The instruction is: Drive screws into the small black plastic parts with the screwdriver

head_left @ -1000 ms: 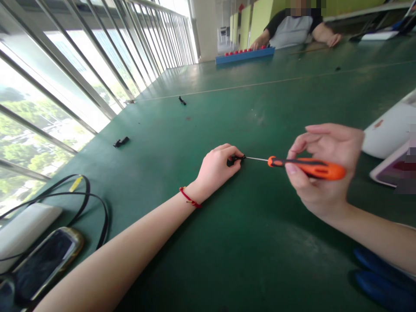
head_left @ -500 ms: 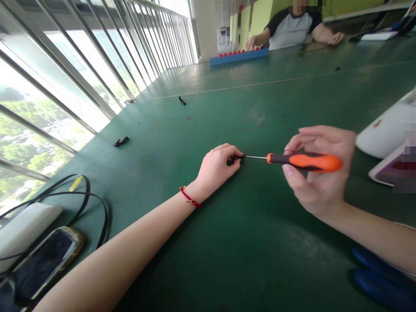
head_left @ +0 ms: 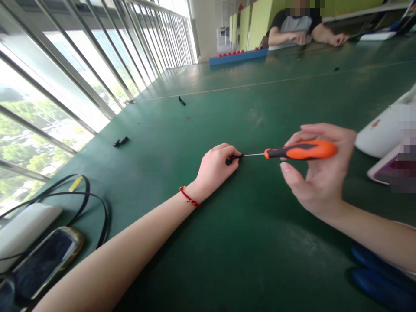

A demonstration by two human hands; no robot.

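Observation:
Between thumb and fingertips, my left hand pinches a small black part at the tabletop; the fingers hide most of it. The thin metal tip of an orange and black screwdriver meets this part from the right. My right hand supports the screwdriver's handle against its curled fingers, with the thumb lowered away from the handle. The screwdriver lies nearly level, its handle end tipped slightly upward in view.
Small black pieces lie on the green table at left. A phone, a white box and black cables sit lower left. White objects stand at right. Across the table, a person sits near a blue rack.
The screwdriver's handle has tilted up and shifted slightly left, and my right thumb has come off it. My left hand stays put. The person opposite has drawn a hand back from the rack.

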